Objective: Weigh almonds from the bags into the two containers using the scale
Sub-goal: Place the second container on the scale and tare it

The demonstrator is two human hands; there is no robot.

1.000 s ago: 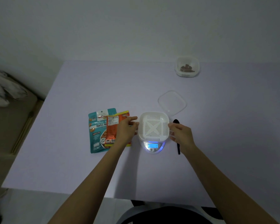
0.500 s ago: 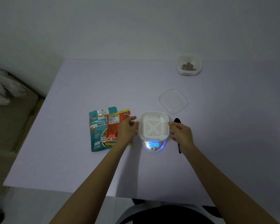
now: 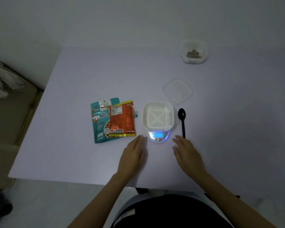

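A person's left hand and right hand lie flat and empty, fingers straight, on either side of a small digital scale on a pale table, neither hand touching it. An empty white slotted container sits squarely on the scale's platform, and the blue display is lit, though its digits are too small to read. Just left of the scale lie the two almond bags, an orange bag overlapping a teal bag; whether either is already open cannot be told. A black spoon lies just right of the scale, its handle end near the right hand's fingertips, and a clear lid rests beyond the container. The second container, holding a small heap of brown almonds, stands well apart at the far right of the table, which suggests one portion is already weighed. The step in hand appears to be readying the scale for the second portion, with the empty container placed but nothing yet poured. The next move probably calls for zeroing the display with the container aboard, then taking up a bag with the left hand and the spoon with the right to add almonds slowly while watching the reading.
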